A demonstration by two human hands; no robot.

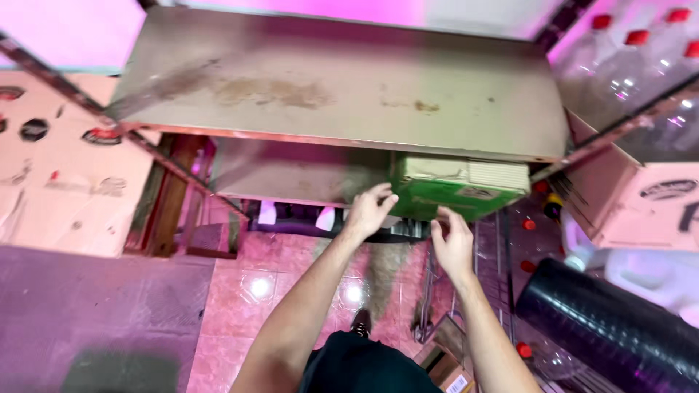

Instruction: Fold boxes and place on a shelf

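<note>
- As seen from above, both hands reach forward to a green carton [444, 195] that sits on the lower shelf [291, 175] of a metal rack, tucked under the wide upper shelf [335, 80].
- Left hand [370, 211]: fingers spread and loosely curled, fingertips at the carton's near left corner; whether they press on it or only brush it cannot be told. It has hold of nothing.
- Right hand [453, 244]: held open with fingers slightly bent, just below the carton's front edge and a little nearer the person than the left hand. It grips nothing, and actual contact with the carton cannot be made out.
- The carton lies directly ahead of both hands, between them and slightly beyond, its pale top flap [466, 173] showing under the upper shelf's rim.
- To the left of the left hand, well apart, stand pale cardboard boxes [58, 167] beside the rack's frame.
- To the right of the right hand sits another cardboard box [633, 200], with clear red-capped bottles [633, 65] above it and a black ribbed roll [611, 327] lower down, near the right forearm.
- Beneath the hands the glossy tiled floor [255, 284] shows, with a small brown box [445, 367] near the person's feet.
</note>
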